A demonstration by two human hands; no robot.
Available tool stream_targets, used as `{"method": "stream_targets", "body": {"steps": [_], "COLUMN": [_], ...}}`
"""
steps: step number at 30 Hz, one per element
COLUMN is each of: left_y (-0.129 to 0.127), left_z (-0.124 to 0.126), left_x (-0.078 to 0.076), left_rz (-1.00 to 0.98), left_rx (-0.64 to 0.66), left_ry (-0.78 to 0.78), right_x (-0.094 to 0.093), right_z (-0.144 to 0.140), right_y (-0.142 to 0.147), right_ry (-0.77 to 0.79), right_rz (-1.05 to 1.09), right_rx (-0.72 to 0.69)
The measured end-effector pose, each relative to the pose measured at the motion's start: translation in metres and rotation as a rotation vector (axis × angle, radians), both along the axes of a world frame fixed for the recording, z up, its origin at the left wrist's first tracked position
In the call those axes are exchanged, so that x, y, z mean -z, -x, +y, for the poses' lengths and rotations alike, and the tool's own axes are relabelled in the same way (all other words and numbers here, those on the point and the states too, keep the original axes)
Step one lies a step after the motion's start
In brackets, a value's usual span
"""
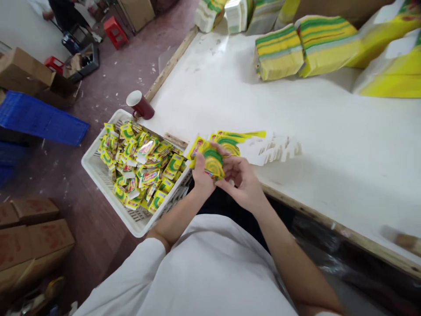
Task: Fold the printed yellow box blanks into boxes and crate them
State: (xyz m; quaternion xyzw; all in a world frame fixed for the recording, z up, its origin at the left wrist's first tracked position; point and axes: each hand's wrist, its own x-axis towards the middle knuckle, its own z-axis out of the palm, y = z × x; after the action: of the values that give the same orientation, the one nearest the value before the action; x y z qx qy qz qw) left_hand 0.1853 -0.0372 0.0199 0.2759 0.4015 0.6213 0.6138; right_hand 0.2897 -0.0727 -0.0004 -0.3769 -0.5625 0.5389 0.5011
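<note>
Both hands meet over the near edge of the white table (329,145). My left hand (201,177) and my right hand (241,182) together grip a small yellow and green carton (213,161), partly folded. Just behind it lies a fanned stack of flat carton blanks (263,147), yellow and green at its left end and white to the right. To the left, a white plastic basket (108,177) holds a heap of small folded yellow and green cartons (141,164).
A dark red cup (140,104) stands at the table's left edge. Bundles of yellow and green packs (302,48) lie along the far side. On the floor are brown boxes (31,239), a blue crate (39,117) and red stools (115,30). A person stands far back left.
</note>
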Motion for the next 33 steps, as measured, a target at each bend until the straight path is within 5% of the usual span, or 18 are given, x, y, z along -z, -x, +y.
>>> {"method": "stream_targets", "body": {"steps": [4, 10, 16, 19, 22, 27, 30, 33], "left_y": [0.009, 0.035, 0.044, 0.060, 0.086, 0.092, 0.075, 0.061], "left_z": [0.004, -0.011, -0.015, -0.012, -0.006, -0.008, -0.014, -0.019], "left_x": [-0.004, 0.011, 0.028, 0.019, -0.004, -0.028, -0.021, -0.012], "left_rz": [0.115, 0.223, 0.407, 0.432, 0.575, 1.121, 1.175, 1.223], "left_rx": [-0.144, 0.026, -0.196, -0.061, 0.110, 0.524, 0.563, 0.456], "left_ry": [0.023, -0.107, -0.086, -0.126, -0.332, -0.441, -0.394, -0.406], "right_x": [0.002, 0.000, 0.002, 0.001, -0.005, -0.017, -0.016, -0.006], "right_z": [-0.005, 0.010, 0.006, 0.005, 0.006, 0.001, -0.003, -0.003], "right_y": [0.014, -0.002, -0.007, -0.013, -0.024, -0.031, -0.028, -0.020], "right_ry": [0.006, 0.056, 0.075, -0.062, -0.318, -0.641, -0.585, -0.260], "right_rz": [-0.074, -0.009, -0.023, -0.128, -0.456, -0.742, -0.595, -0.235], "right_rx": [0.064, 0.137, 0.205, 0.315, 0.465, 0.298, 0.380, 0.394]}}
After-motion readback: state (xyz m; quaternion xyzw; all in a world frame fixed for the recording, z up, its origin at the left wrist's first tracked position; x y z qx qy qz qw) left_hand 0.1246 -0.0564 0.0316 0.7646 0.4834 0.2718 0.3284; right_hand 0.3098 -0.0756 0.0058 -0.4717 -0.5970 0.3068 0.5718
